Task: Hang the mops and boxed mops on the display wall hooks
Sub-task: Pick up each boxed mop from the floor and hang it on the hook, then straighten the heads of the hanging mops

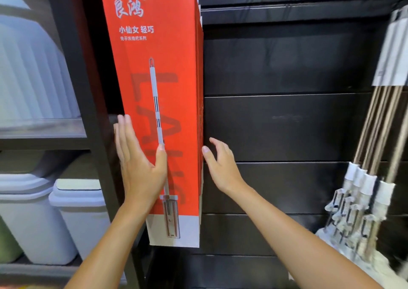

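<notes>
Hanging between both hands, the boxed mop touches the left hand.

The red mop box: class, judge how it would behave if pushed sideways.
The red mop box is probably stiff: its cardboard faces look flat. Tall, narrow, with nothing visible under it, it would likely swing; the left hand lies flat against it.

A shop aisle: black slatted display wall, hanging mops, shelved plastic bins.
</notes>
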Motion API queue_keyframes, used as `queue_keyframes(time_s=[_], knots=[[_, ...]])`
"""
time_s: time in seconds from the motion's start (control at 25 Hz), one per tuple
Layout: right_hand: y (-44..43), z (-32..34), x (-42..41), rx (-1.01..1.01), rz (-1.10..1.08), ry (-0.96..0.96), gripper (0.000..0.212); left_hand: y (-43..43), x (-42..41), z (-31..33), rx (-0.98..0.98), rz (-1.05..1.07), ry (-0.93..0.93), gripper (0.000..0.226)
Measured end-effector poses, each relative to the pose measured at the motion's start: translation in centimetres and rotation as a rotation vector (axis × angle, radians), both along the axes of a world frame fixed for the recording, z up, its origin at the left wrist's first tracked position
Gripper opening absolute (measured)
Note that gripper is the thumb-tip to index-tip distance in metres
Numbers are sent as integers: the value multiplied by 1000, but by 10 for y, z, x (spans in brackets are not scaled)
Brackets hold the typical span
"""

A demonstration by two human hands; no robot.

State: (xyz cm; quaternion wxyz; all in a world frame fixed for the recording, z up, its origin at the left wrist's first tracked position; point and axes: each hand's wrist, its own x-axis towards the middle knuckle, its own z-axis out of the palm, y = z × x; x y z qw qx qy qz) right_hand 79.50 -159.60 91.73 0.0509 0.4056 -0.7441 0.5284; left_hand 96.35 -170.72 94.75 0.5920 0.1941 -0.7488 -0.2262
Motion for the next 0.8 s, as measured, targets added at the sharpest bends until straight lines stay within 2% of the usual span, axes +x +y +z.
queue_keyframes(time_s=[0.16, 0.36, 0.56, 0.8], knots=[[50, -20, -12, 182, -103, 211, 65, 28, 0, -21, -259, 126, -177, 73], [145, -47, -32, 365, -228, 356, 63, 101, -28, -67, -442, 63, -363, 60], [279, -78, -60, 490, -324, 346, 63, 217, -84, -119, -433, -56, -512, 59], [420, -116, -101, 536, -426, 210, 60, 352, -151, -173, -369, -197, -684, 56]])
